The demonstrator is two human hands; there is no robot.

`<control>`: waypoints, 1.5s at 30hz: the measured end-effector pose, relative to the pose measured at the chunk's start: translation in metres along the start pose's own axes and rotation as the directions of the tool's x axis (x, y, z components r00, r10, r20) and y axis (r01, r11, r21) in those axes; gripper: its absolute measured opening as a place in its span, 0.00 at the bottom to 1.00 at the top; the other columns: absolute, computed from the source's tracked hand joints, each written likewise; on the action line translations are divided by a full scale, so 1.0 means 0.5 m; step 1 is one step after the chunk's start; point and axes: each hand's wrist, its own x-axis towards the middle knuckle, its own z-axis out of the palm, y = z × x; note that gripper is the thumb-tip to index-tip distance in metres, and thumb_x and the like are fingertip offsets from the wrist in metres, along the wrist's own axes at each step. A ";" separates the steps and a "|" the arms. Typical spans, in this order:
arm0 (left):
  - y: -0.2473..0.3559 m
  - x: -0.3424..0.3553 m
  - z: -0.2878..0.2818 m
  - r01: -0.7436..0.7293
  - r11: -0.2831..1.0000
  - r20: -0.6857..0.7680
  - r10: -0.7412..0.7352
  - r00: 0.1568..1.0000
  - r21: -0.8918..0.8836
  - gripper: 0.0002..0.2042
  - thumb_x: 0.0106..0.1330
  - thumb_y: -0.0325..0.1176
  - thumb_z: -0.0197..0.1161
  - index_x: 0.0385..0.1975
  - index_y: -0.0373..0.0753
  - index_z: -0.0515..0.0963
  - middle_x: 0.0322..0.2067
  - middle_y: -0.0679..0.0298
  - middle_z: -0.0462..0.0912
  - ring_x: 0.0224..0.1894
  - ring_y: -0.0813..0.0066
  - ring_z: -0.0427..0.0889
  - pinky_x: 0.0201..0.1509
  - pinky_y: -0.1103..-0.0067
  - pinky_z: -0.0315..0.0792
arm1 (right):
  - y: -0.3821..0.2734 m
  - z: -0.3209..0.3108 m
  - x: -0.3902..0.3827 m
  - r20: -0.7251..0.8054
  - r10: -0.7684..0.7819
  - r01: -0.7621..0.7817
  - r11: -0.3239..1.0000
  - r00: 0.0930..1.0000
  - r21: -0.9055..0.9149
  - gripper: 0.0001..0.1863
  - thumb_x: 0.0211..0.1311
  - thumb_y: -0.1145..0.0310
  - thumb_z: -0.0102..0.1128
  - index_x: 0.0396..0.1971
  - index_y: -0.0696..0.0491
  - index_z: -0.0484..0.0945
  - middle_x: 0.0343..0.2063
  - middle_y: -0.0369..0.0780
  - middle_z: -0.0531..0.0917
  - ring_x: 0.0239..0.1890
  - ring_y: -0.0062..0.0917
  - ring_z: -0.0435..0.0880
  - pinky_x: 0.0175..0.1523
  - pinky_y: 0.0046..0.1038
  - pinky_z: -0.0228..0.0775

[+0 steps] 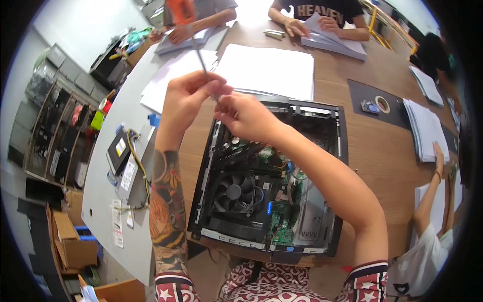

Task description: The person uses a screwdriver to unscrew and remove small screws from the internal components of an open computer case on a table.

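Note:
Above the far edge of an open desktop computer case [343,166], both of my hands are raised and close together. A screwdriver [199,53] with an orange handle points upward, handle away from me; its shaft runs down into the fingers of my left hand [185,98], which pinch it near the tip. My right hand [249,117] is closed at the lower end of the shaft, its thumb and fingers pressed together. Whatever small thing may be between them is hidden. Inside the case show a black cooling fan [234,192], cables and a green circuit board [282,232].
On the left lie a black drive [119,152] and a metal power supply [135,176] with cables. White paper stacks [266,70] lie beyond the case. Tape [382,104] rests on a dark mat at right. Other people handle papers across the table and at the right.

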 end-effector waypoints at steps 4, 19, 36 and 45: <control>-0.024 -0.004 0.026 0.034 0.977 -0.172 -0.071 0.982 -0.209 0.07 0.63 0.27 0.67 0.36 0.30 0.81 0.30 0.57 0.86 0.34 0.72 0.86 0.41 0.79 0.79 | 0.000 0.008 -0.006 -0.017 -0.007 0.007 1.000 1.000 -0.006 0.12 0.59 0.66 0.62 0.37 0.58 0.79 0.34 0.45 0.81 0.39 0.40 0.82 0.46 0.38 0.73; -0.015 -0.032 0.076 -0.003 0.972 -0.269 -0.062 0.961 -0.235 0.11 0.70 0.30 0.57 0.45 0.28 0.78 0.37 0.52 0.85 0.41 0.66 0.86 0.50 0.75 0.77 | 0.023 0.007 -0.006 -0.089 -0.126 0.124 0.992 0.988 -0.036 0.07 0.64 0.68 0.57 0.35 0.57 0.78 0.36 0.45 0.80 0.41 0.45 0.80 0.46 0.41 0.72; 0.034 -0.060 0.034 0.010 0.994 -0.293 -0.041 0.955 -0.106 0.12 0.64 0.28 0.66 0.45 0.33 0.80 0.37 0.56 0.85 0.43 0.70 0.84 0.51 0.80 0.76 | 0.013 0.016 0.010 -0.129 -0.166 0.149 0.980 0.978 -0.128 0.12 0.60 0.63 0.63 0.27 0.56 0.77 0.29 0.43 0.80 0.32 0.43 0.81 0.36 0.40 0.72; 0.179 -0.425 0.075 0.387 0.843 0.795 0.078 0.601 -0.375 0.09 0.65 0.27 0.60 0.38 0.29 0.81 0.32 0.51 0.84 0.32 0.57 0.84 0.40 0.67 0.78 | 0.006 0.017 0.001 -0.050 -0.103 0.095 0.985 0.993 -0.141 0.12 0.63 0.62 0.61 0.29 0.56 0.78 0.30 0.42 0.80 0.33 0.42 0.81 0.38 0.39 0.72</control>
